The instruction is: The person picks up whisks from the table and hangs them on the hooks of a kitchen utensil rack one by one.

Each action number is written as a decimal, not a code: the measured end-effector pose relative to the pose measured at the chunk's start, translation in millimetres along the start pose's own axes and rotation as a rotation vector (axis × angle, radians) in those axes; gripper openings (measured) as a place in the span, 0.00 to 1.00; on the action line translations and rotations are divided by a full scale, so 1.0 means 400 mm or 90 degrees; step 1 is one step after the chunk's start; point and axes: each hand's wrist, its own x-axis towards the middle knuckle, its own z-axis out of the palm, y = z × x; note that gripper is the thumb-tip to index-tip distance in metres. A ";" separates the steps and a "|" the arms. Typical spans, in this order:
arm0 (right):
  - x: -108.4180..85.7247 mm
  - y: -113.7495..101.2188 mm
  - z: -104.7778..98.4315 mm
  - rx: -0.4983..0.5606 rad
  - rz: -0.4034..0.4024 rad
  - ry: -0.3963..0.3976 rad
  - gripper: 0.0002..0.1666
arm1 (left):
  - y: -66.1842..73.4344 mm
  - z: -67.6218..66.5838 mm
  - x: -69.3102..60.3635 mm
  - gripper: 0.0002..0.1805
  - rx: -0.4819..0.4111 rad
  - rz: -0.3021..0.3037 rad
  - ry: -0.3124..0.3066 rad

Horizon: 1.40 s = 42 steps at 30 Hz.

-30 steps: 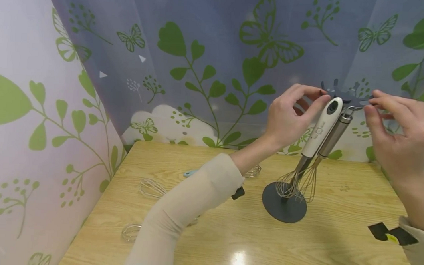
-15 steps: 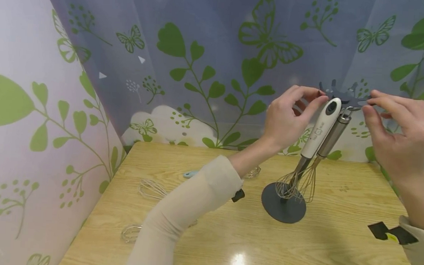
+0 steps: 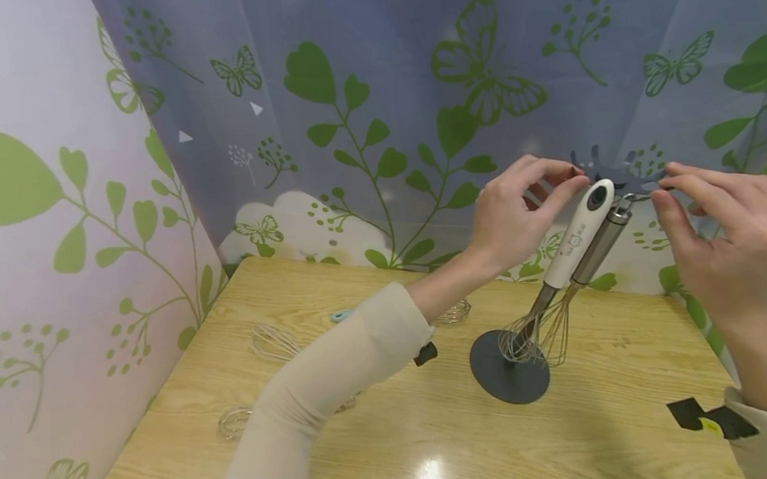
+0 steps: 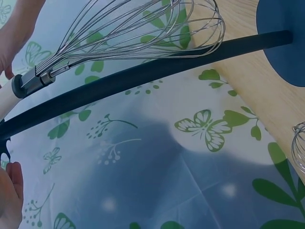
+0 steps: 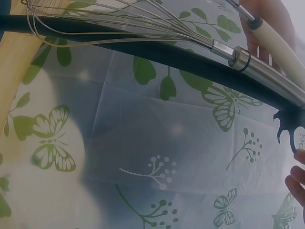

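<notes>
A dark utensil rack with a round base [image 3: 510, 367] stands on the table, its pronged top [image 3: 611, 172] raised between both hands. My left hand [image 3: 509, 210] pinches a prong on the left side with thumb and fingers. On the right side, my right hand [image 3: 738, 240] pinches the top's edge by the fingertips. Two whisks hang from the prongs, one with a white handle [image 3: 579, 235], the other with a steel handle [image 3: 599, 251]. In the left wrist view the dark pole [image 4: 119, 80] runs beside a wire whisk [image 4: 143, 36]; the right wrist view shows the steel handle [image 5: 271, 78].
On the wooden table [image 3: 509, 456], left of the rack, lie several whisks: a wire one [image 3: 274, 341], another [image 3: 236, 421] nearer the front, and one [image 3: 454, 312] behind the left forearm. A light blue handle end [image 3: 340, 315] shows there too. Patterned cloth stands behind and at left.
Both hands and the rack's top have shifted slightly left, and the hanging whisks with them. The hands' grips look the same.
</notes>
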 end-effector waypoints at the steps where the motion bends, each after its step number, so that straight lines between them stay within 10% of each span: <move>1: 0.000 0.002 0.000 -0.003 -0.002 -0.001 0.35 | 0.000 -0.001 -0.001 0.10 0.002 -0.001 -0.001; 42: 0.001 0.032 0.046 -0.014 0.010 -0.044 0.37 | 0.015 -0.046 -0.028 0.09 0.026 0.018 0.033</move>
